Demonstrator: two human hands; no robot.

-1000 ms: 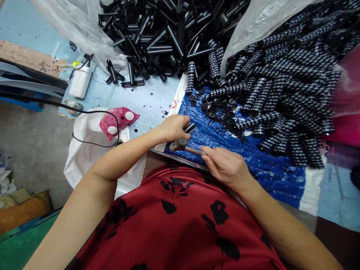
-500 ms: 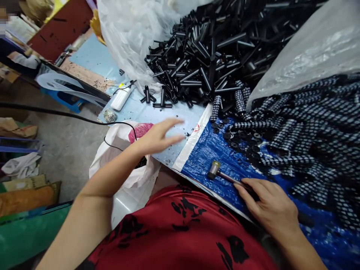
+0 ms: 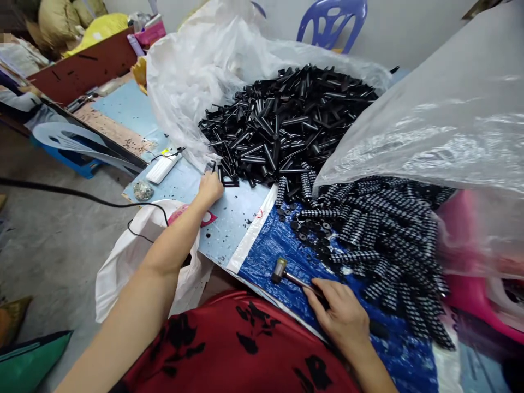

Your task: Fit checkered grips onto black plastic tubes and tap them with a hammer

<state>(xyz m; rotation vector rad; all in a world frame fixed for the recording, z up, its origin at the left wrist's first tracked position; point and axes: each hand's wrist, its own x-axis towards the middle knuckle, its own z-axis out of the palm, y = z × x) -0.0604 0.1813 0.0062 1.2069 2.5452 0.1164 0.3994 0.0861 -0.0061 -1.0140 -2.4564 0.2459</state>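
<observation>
My left hand (image 3: 210,189) reaches out to the near edge of the black pile, its fingers closed on a black T-shaped plastic part (image 3: 210,165); the fingertips are partly hidden. Just right of it lies another black T-shaped part (image 3: 230,183). My right hand (image 3: 343,312) rests on the blue sheet (image 3: 262,266), wrapped around the handle of a small mallet (image 3: 280,269). The mallet's head lies on the sheet, pointing left. Beyond it are small black washers (image 3: 303,229) and a heap of black rollers with white checks (image 3: 385,234).
A large pile of black plastic parts (image 3: 286,120) lies before a clear plastic bag (image 3: 180,71). Plastic sheeting (image 3: 409,125) covers part of the rollers. A white power strip (image 3: 164,166) and a stone-like lump (image 3: 143,190) sit left. An open white bag (image 3: 123,267) hangs at the table's edge.
My left hand has moved forward and closed on one black T-shaped part; before, it was open above the table. My right hand still holds the mallet. The view has tilted up and right.
</observation>
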